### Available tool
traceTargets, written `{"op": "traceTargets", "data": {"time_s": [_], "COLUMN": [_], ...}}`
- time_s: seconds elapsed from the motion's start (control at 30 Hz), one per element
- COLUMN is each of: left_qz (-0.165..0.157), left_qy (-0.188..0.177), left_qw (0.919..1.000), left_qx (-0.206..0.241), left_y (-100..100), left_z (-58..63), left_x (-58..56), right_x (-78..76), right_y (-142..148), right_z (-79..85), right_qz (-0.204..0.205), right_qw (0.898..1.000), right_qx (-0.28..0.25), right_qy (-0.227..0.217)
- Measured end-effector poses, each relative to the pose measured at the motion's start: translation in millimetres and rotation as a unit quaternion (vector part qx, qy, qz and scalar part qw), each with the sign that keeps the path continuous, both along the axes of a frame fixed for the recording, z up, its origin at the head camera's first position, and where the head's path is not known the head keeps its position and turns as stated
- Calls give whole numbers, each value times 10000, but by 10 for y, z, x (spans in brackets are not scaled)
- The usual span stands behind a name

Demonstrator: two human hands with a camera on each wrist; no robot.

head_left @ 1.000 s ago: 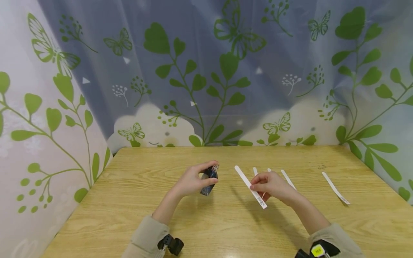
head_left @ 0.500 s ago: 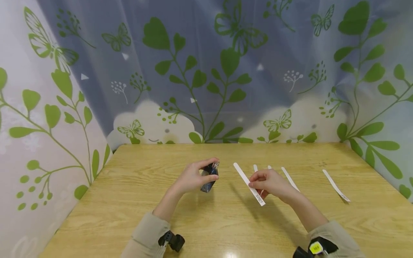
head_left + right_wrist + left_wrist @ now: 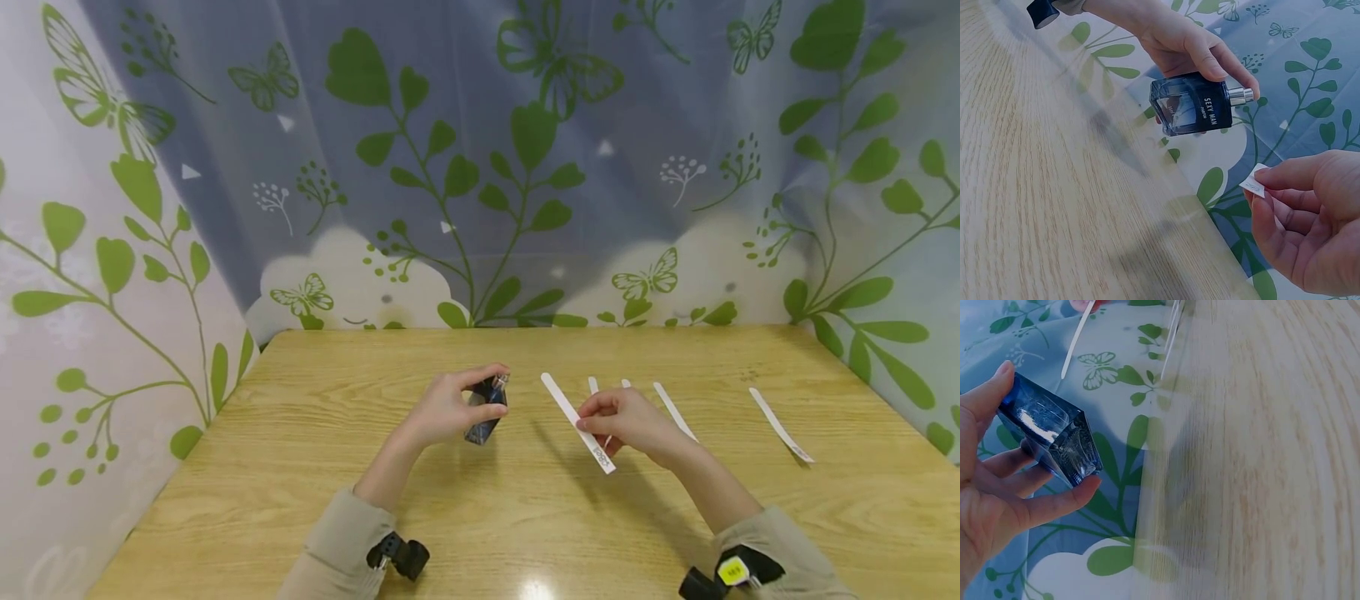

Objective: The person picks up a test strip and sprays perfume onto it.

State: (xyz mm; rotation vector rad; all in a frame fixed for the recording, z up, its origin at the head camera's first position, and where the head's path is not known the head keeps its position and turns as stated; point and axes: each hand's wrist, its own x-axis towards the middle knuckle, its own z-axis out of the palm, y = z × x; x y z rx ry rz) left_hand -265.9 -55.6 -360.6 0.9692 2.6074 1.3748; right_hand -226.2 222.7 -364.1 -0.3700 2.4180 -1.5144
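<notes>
My left hand (image 3: 442,410) grips a dark blue glass perfume bottle (image 3: 486,421) above the table. In the right wrist view the bottle (image 3: 1192,105) lies nearly sideways, its lettering reading "SEXY MAN", with the index fingertip on the silver sprayer (image 3: 1241,95). The left wrist view looks at the bottle's thick base (image 3: 1079,453). Thumb and fingers of my right hand (image 3: 633,427) pinch a white paper test strip (image 3: 558,395) near its marked lower end. That strip slants up towards the bottle, with a gap between the two.
Several more white strips lie on the wooden table (image 3: 300,492): one strip (image 3: 675,412) partly behind the right hand, another strip (image 3: 780,427) farther right. A patterned curtain (image 3: 480,167) hangs along the back and sides.
The head view has tipped slightly down, so everything sits higher in it. Both hands keep their holds, the bottle and strip staying about as far apart.
</notes>
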Motion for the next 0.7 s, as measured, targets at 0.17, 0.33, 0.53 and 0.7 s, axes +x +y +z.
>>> {"op": "traceTargets", "data": {"time_s": [0.17, 0.33, 0.53, 0.7], "left_qz": [-9, 5, 121, 117], "left_qy": [-50, -157, -298, -373], "left_qw": [10000, 9999, 9994, 9992], "left_qx": [24, 49, 91, 115], "left_y": [0, -16, -43, -51], "left_z": [-2, 2, 9, 19], "left_x": [-2, -8, -20, -15], "right_x": [3, 8, 17, 30], "right_y": [2, -1, 2, -4], "right_z": [4, 9, 20, 34], "right_qz": [12, 6, 54, 30], "right_qw": [10000, 10000, 10000, 9999], "right_qx": [1, 7, -54, -101], "right_qy": [16, 13, -26, -70]}}
